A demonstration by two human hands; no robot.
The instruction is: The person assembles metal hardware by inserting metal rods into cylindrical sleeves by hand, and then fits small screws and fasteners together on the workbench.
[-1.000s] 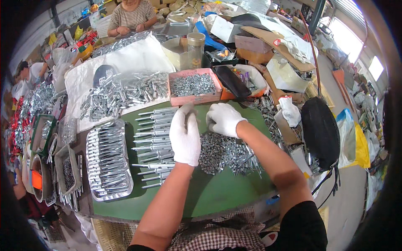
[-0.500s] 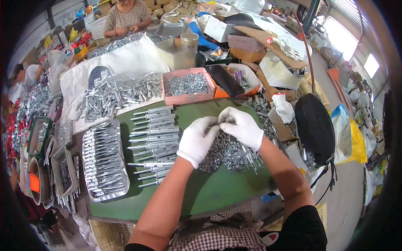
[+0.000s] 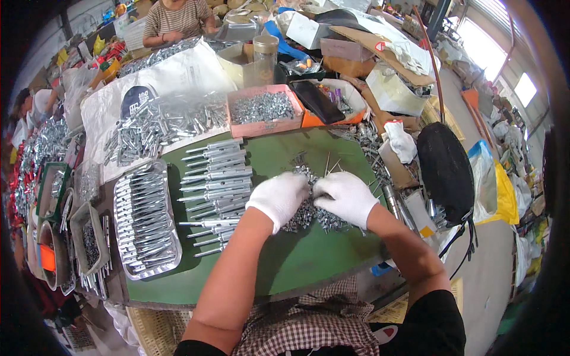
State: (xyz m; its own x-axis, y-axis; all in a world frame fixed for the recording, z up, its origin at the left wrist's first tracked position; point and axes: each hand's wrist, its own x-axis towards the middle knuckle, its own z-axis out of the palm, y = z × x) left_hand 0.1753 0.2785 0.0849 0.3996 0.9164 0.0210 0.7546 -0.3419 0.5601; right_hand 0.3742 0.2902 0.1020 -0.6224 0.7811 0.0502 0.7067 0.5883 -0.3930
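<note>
My left hand, in a white knit glove, is at the left side of a pile of small metal pieces on the green tabletop. Its fingers curl in toward the pile, and motion smears their tips. My right hand, gloved alike, is at the pile's right side with fingers bent and pressed together. Whatever its fingertips hold is hidden. A gap separates the two hands. Beside my left hand lies a row of silver metal rods with thicker sleeves, thin ends pointing left.
A silver tray of similar rods stands at left. Behind are a pink box of small metal parts and loose metal tubes on white sheeting. A black bag hangs at right. Across the table sits another person.
My hands, earlier meeting at the fingertips above the pile, have moved apart and down to its two sides. Thin metal pins behind them have come into view.
</note>
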